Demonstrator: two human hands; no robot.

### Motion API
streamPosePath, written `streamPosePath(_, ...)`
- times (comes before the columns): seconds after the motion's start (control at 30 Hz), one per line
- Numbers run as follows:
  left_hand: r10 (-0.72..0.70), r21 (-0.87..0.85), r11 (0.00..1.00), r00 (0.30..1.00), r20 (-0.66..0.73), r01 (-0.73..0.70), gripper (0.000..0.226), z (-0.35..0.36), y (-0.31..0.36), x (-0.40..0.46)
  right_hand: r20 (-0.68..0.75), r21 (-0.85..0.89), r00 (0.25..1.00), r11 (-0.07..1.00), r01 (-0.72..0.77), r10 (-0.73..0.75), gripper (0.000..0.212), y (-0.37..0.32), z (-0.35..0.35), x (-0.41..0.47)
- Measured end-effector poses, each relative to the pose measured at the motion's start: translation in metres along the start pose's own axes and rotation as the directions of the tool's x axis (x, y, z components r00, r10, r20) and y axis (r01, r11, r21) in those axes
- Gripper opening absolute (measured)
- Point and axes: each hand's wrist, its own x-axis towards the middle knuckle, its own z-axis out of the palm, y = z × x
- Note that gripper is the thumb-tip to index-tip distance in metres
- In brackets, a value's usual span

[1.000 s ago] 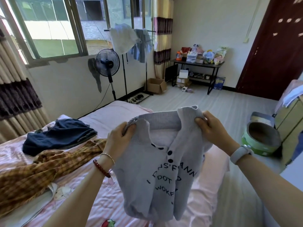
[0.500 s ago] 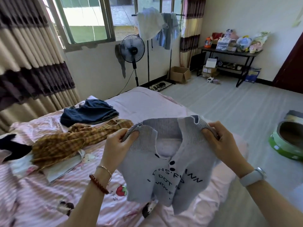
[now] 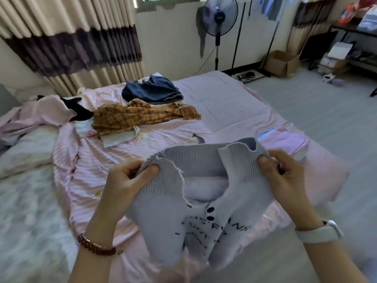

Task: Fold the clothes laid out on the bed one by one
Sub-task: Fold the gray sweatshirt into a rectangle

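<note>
A grey knit top [image 3: 163, 217] with dark buttons and black lettering hangs in front of me over the pink striped bed [image 3: 126, 152]. My left hand [image 3: 124, 180] grips its left shoulder at the ribbed collar. My right hand [image 3: 285, 176] pinches the right shoulder. The lower part of the top droops toward the bed's near edge. Farther back on the bed lie a yellow plaid shirt [image 3: 140, 115], a dark blue garment [image 3: 153, 90] and a black piece [image 3: 81, 111].
A pale folded pile [image 3: 283, 139] sits on the bed's right side behind the top. A crumpled pink cover [image 3: 40, 113] lies at the far left. A standing fan [image 3: 219, 17], a clothes rack and a cardboard box [image 3: 281, 62] stand on the floor beyond the bed.
My view has swung left and down toward the bed. The grey top has come lower, closer to the mattress, with both hands holding the same shoulders.
</note>
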Motion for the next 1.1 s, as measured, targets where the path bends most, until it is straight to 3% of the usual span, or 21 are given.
streamPosePath(0.13, -0.139, 0.001, 0.99, 0.986, -0.094, 0.139, 0.022, -0.019, -0.017, 0.013, 0.066, -0.002, 0.998, 1.0, -0.016, 0.016, 0.016, 0.013, 0.036, 0.019)
streamPosePath(0.23, -0.239, 0.001, 0.97, 0.955, -0.177, 0.243, 0.021, -0.032, -0.045, 0.045, 0.123, -0.026, 0.992, 1.0, -0.01, 0.013, 0.029, 0.035, 0.075, 0.046)
streamPosePath(0.33, -0.275, 0.049, 0.955, 0.934, -0.23, 0.293, 0.016, -0.052, -0.083, 0.096, 0.174, -0.093, 0.984, 0.995, -0.03, 0.046, 0.027, 0.065, 0.121, 0.092)
streamPosePath(0.43, -0.281, 0.115, 0.94, 0.922, -0.267, 0.32, 0.024, -0.077, -0.128, 0.168, 0.2, -0.194, 0.978, 0.981, -0.019, 0.058, 0.007, 0.107, 0.18, 0.155)
streamPosePath(0.47, -0.274, 0.155, 0.933, 0.921, -0.277, 0.324, 0.032, -0.084, -0.145, 0.197, 0.204, -0.251, 0.977, 0.968, -0.011, 0.064, 0.01, 0.125, 0.205, 0.179)
streamPosePath(0.53, -0.25, 0.268, 0.905, 0.923, -0.293, 0.33, 0.034, -0.095, -0.183, 0.259, 0.221, -0.415, 0.966, 0.909, -0.033, 0.136, 0.02, 0.168, 0.255, 0.23)
streamPosePath(0.6, -0.275, 0.387, 0.84, 0.913, -0.302, 0.381, 0.016, -0.103, -0.224, 0.313, 0.296, -0.607, 0.913, 0.794, -0.046, 0.279, 0.031, 0.213, 0.302, 0.27)
streamPosePath(0.7, -0.342, 0.498, 0.718, 0.869, -0.357, 0.487, 0.037, -0.103, -0.287, 0.355, 0.354, -0.737, 0.817, 0.674, -0.057, 0.456, 0.048, 0.27, 0.35, 0.283)
streamPosePath(0.83, -0.35, 0.537, 0.678, 0.863, -0.365, 0.502, 0.039, -0.064, -0.351, 0.313, 0.449, -0.666, 0.783, 0.746, -0.028, 0.43, 0.045, 0.319, 0.36, 0.207)
streamPosePath(0.9, -0.396, 0.52, 0.647, 0.829, -0.395, 0.557, 0.041, -0.041, -0.374, 0.267, 0.473, -0.639, 0.733, 0.763, -0.097, 0.489, 0.042, 0.334, 0.348, 0.155)
streamPosePath(1.03, -0.445, 0.648, 0.51, 0.818, -0.365, 0.566, 0.049, -0.001, -0.402, 0.175, 0.402, -0.712, 0.609, 0.652, -0.262, 0.684, 0.042, 0.356, 0.314, 0.062)
streamPosePath(1.1, -0.476, 0.725, 0.457, 0.83, -0.29, 0.516, 0.054, 0.017, -0.412, 0.142, 0.311, -0.773, 0.596, 0.562, -0.295, 0.74, 0.044, 0.363, 0.299, 0.029)
